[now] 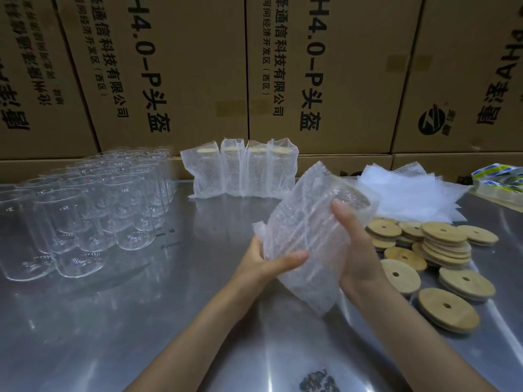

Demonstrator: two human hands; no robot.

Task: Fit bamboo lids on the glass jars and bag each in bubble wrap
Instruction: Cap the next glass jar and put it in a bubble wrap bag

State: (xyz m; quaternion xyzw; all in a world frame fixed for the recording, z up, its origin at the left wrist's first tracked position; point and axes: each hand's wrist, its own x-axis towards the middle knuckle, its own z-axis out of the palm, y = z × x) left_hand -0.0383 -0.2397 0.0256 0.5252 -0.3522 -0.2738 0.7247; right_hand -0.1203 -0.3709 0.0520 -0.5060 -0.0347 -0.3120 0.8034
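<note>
While your left hand (264, 260) and right hand (355, 250) clasp the clear bubble-wrap bag (304, 244), its tilted glass jar (349, 200) stays steady.

- table (113, 321): brushed metal, glossy, reflective
- jars (85, 210): clear glass, smooth, shiny
- bubble-wrap bag (305, 236) in hands: translucent plastic, bubbly, crinkled
- wrapped jars (243, 168): same bubbly plastic
- lids (444, 244): pale bamboo, matt, smooth
- cartons (184, 66): brown cardboard, matt
- tape rolls (498, 179): glossy clear plastic
</note>
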